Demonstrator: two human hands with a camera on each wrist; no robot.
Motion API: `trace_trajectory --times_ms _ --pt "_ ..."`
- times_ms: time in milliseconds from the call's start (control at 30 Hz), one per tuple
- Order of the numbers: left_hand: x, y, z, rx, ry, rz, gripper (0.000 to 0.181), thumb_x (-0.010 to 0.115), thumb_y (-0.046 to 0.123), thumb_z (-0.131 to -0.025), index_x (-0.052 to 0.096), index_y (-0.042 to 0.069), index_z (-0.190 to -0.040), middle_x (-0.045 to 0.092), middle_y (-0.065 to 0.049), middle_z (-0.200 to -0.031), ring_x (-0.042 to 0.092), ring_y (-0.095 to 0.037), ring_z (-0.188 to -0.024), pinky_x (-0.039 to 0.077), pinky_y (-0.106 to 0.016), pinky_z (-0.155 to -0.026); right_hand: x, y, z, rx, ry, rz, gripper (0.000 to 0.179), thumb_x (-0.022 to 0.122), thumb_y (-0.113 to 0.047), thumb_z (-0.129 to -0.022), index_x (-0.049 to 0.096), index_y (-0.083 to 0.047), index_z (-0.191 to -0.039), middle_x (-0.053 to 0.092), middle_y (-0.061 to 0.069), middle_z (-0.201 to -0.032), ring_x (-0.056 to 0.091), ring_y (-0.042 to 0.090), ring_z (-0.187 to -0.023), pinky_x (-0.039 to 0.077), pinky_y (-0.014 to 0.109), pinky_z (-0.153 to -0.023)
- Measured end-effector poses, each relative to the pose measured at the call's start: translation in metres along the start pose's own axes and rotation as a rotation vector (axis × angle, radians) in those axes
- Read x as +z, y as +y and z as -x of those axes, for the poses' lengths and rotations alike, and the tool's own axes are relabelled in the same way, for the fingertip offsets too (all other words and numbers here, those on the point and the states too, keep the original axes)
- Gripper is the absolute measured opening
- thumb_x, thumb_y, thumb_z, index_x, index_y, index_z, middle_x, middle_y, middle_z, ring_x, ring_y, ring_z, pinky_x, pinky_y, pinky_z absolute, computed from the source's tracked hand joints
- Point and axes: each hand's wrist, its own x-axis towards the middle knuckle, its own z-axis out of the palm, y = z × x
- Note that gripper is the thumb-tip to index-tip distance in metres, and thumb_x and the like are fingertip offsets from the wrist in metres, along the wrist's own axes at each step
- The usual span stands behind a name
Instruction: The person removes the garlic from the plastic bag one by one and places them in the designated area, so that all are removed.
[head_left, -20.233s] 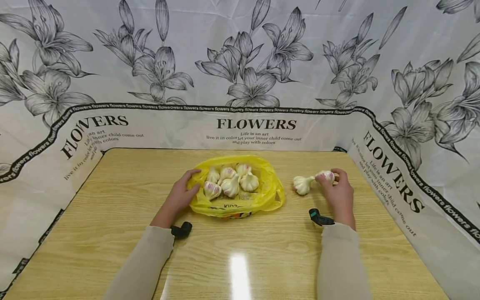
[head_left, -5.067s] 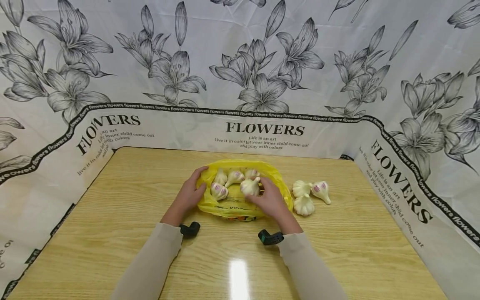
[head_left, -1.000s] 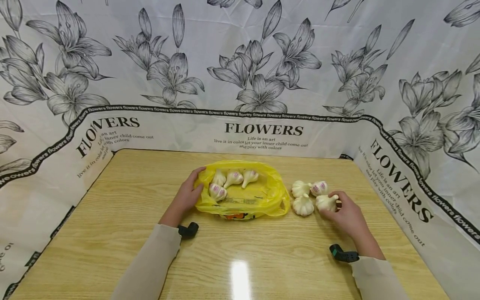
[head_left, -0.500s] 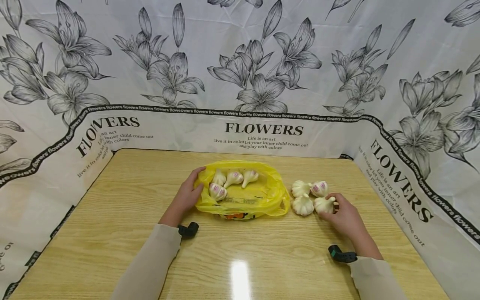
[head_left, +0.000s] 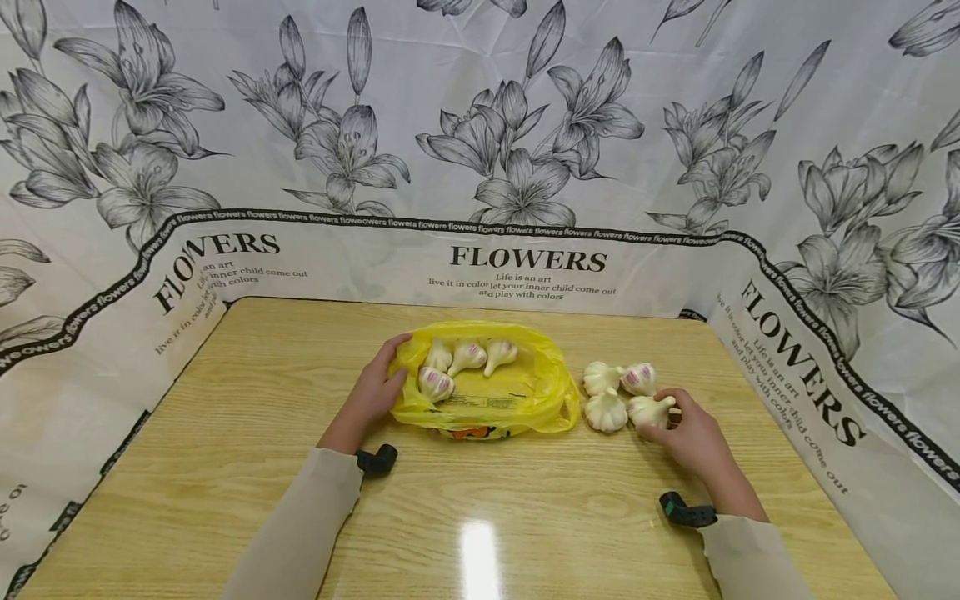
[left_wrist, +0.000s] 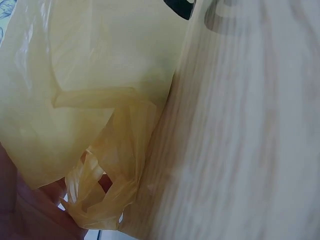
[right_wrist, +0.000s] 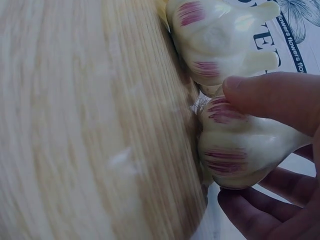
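Note:
In the head view, a yellow plastic bag (head_left: pixel 536 392) lies with its mouth spread wide, several garlic bulbs (head_left: pixel 437 384) gathered in its left part. My left hand (head_left: pixel 369 395) holds the bag's left rim; the left wrist view has the bag's side (left_wrist: pixel 115 55) filling its left half, fingers (left_wrist: pixel 35 210) partly hidden behind it. To the right of the bag, my right hand (head_left: pixel 693 433) pinches a garlic bulb (head_left: pixel 649 410) between thumb and fingers, down at the table. That bulb (right_wrist: pixel 235 145), with purple streaks, sits right beside another bulb (right_wrist: pixel 215 40) in the right wrist view.
Three more garlic bulbs (head_left: pixel 606 411) cluster between the bag and my right hand. Everything stands on a wooden table (head_left: pixel 420 517). A white cloth (head_left: pixel 525 275) printed with flowers and lettering hangs round its back and sides.
Over twenty seconds, bulbs have left the bag and the group at the right has grown. In the last second the right hand shifted its bulb slightly left; the left hand stayed put.

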Motion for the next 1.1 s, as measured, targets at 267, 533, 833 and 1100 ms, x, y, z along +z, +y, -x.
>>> trace_trajectory --times_ms 267,533,833,1100 --pt "0.001 -0.001 0.000 -0.008 -0.002 -0.004 0.051 0.044 0.017 -0.100 0.032 0.030 -0.148 0.035 -0.012 -0.155 0.035 -0.034 -0.142 0.030 -0.054 -0.114 -0.002 0.002 -0.001 0.004 0.013 -0.003 0.075 0.070 -0.051 -0.083 0.040 -0.007 -0.136 0.044 0.034 -0.138 0.050 0.049 -0.122 0.043 0.059 -0.094" --pt "0.001 -0.001 0.000 -0.007 -0.002 -0.005 0.051 0.044 0.017 -0.101 0.032 0.029 -0.149 0.034 -0.012 -0.156 0.034 -0.033 -0.142 0.030 -0.054 -0.114 -0.008 0.000 -0.003 -0.017 0.058 -0.028 0.087 0.067 -0.053 -0.085 0.031 -0.005 -0.148 0.041 0.030 -0.143 0.046 0.052 -0.124 0.042 0.060 -0.096" --pt "0.001 0.000 -0.001 -0.023 -0.002 -0.009 0.051 0.044 0.017 -0.101 0.031 0.030 -0.149 0.033 -0.010 -0.156 0.032 -0.033 -0.143 0.029 -0.054 -0.115 -0.015 -0.012 0.002 -0.053 0.148 0.020 0.084 0.064 -0.052 -0.087 0.033 -0.004 -0.148 0.038 0.031 -0.145 0.037 0.053 -0.128 0.034 0.067 -0.096" --pt "0.001 -0.001 -0.001 -0.023 -0.004 -0.006 0.052 0.044 0.018 -0.101 0.031 0.031 -0.149 0.033 -0.011 -0.156 0.033 -0.033 -0.143 0.030 -0.054 -0.114 -0.018 -0.026 0.004 -0.132 0.205 0.062 0.072 0.066 -0.045 -0.089 0.041 -0.004 -0.143 0.042 0.029 -0.143 0.039 0.052 -0.127 0.035 0.066 -0.096"
